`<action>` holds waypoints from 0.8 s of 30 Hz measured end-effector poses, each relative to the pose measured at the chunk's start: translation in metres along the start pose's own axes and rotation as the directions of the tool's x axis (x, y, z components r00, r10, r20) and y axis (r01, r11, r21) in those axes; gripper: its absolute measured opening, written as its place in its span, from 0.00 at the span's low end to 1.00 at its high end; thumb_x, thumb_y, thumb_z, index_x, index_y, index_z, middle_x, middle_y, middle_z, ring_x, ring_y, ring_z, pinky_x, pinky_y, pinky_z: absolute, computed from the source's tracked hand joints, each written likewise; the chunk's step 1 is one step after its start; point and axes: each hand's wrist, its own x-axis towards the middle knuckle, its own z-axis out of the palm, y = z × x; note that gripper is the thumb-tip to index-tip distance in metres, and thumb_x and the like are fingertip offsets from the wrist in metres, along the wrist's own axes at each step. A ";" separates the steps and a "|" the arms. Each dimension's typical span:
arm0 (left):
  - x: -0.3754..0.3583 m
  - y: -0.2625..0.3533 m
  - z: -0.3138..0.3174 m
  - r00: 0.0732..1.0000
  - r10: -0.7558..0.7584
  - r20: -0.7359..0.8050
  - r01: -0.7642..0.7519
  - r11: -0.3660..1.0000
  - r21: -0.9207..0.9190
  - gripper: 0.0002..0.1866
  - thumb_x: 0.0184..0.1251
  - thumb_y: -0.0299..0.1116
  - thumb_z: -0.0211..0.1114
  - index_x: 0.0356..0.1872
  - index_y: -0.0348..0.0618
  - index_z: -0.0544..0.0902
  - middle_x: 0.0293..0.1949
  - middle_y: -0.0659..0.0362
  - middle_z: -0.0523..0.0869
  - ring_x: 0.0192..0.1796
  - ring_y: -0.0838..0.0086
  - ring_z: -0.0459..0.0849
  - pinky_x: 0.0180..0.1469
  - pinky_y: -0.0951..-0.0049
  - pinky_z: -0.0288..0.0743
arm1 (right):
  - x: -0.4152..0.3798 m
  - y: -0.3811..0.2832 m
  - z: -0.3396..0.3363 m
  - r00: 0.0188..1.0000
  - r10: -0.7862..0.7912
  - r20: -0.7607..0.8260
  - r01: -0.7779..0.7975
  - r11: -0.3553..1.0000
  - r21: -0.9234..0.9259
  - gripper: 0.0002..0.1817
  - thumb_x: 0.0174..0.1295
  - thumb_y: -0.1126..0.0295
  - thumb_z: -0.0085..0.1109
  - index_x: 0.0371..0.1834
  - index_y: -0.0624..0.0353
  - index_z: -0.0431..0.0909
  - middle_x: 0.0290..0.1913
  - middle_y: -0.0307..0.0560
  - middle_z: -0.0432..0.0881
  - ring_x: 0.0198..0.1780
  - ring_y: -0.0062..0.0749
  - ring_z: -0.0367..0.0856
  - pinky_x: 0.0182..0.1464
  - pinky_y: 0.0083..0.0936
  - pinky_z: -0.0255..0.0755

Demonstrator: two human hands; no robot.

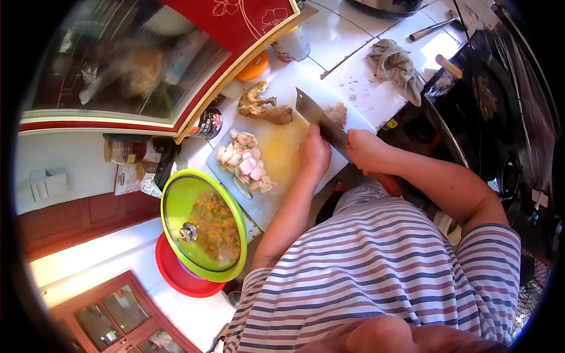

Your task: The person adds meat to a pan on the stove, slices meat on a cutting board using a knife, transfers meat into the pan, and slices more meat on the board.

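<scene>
My right hand [366,151] is wrapped round the handle of a cleaver [311,110], whose broad dark blade slants over the white cutting board [359,120]. Beside the blade, my left hand [315,154] is closed with its fingers curled; anything inside it is hidden. Thin sliced pieces [336,113] that look like meat lie just beyond the blade. A heap of pale cut chunks [246,162] rests on the board's left part. Above them sits a brown, wrinkled piece of meat [263,105]. Yellowish liquid wets the board between.
A green bowl [166,203] with a glass lid holds chopped food, above a red basin [170,276]. Behind the board stand a labelled can [207,123] and a glass-fronted red cabinet [176,126]. A grey rag [393,63] lies on the tiles, near a black wok [491,88].
</scene>
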 end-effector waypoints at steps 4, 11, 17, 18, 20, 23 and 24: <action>0.000 0.015 -0.012 0.985 -0.155 0.072 0.164 0.975 -0.151 0.09 0.57 0.25 0.50 0.39 0.38 0.68 0.27 0.40 0.80 0.33 0.43 0.78 0.36 0.48 0.70 | 0.004 -0.010 0.006 0.993 -0.058 -0.099 0.058 0.998 -0.009 0.12 0.56 0.76 0.47 0.19 0.73 0.73 0.14 0.58 0.76 0.16 0.42 0.80 0.21 0.35 0.75; 0.004 0.008 -0.007 0.998 0.055 -0.006 -0.051 0.954 0.296 0.11 0.57 0.26 0.47 0.43 0.40 0.69 0.28 0.42 0.81 0.33 0.44 0.80 0.38 0.48 0.70 | -0.001 -0.002 0.002 0.997 -0.042 -0.066 0.042 0.999 0.007 0.12 0.62 0.71 0.45 0.26 0.72 0.68 0.18 0.53 0.76 0.17 0.39 0.78 0.18 0.32 0.73; -0.003 0.009 -0.015 0.997 0.076 0.002 -0.074 0.958 0.278 0.12 0.56 0.27 0.48 0.43 0.40 0.70 0.27 0.42 0.81 0.33 0.45 0.80 0.38 0.48 0.70 | 0.036 0.023 0.011 0.885 -0.280 0.371 0.464 0.565 -0.682 0.11 0.62 0.70 0.47 0.29 0.69 0.70 0.21 0.52 0.79 0.17 0.36 0.80 0.21 0.33 0.74; -0.002 0.008 -0.015 0.997 0.074 -0.003 -0.070 0.960 0.270 0.12 0.56 0.27 0.48 0.43 0.40 0.70 0.27 0.42 0.81 0.33 0.45 0.80 0.38 0.48 0.70 | 0.022 0.005 0.006 0.968 -0.176 0.177 0.237 0.867 -0.439 0.11 0.62 0.70 0.47 0.27 0.69 0.70 0.20 0.52 0.79 0.16 0.36 0.79 0.20 0.32 0.74; 0.002 0.006 -0.017 0.999 0.039 0.027 -0.044 0.965 0.258 0.13 0.56 0.29 0.52 0.43 0.40 0.69 0.30 0.43 0.81 0.35 0.46 0.79 0.39 0.50 0.71 | 0.016 -0.012 0.006 0.999 0.031 -0.039 -0.031 1.000 0.006 0.13 0.62 0.70 0.47 0.25 0.70 0.68 0.18 0.53 0.78 0.15 0.37 0.79 0.17 0.31 0.73; 0.011 0.010 -0.025 0.993 -0.088 0.084 0.066 0.970 0.236 0.13 0.56 0.29 0.52 0.43 0.39 0.69 0.31 0.42 0.81 0.36 0.45 0.79 0.39 0.49 0.71 | 0.033 -0.015 0.012 0.984 -0.063 -0.164 0.057 0.997 -0.046 0.14 0.62 0.69 0.46 0.25 0.71 0.67 0.17 0.56 0.77 0.15 0.40 0.79 0.18 0.33 0.73; 0.011 0.007 -0.024 0.991 -0.102 0.085 0.079 0.967 0.243 0.13 0.56 0.29 0.52 0.43 0.39 0.69 0.31 0.42 0.81 0.36 0.45 0.79 0.39 0.49 0.71 | 0.034 -0.015 0.012 0.986 -0.065 -0.151 0.060 0.997 -0.040 0.14 0.62 0.69 0.46 0.25 0.71 0.67 0.17 0.56 0.77 0.15 0.40 0.79 0.18 0.33 0.73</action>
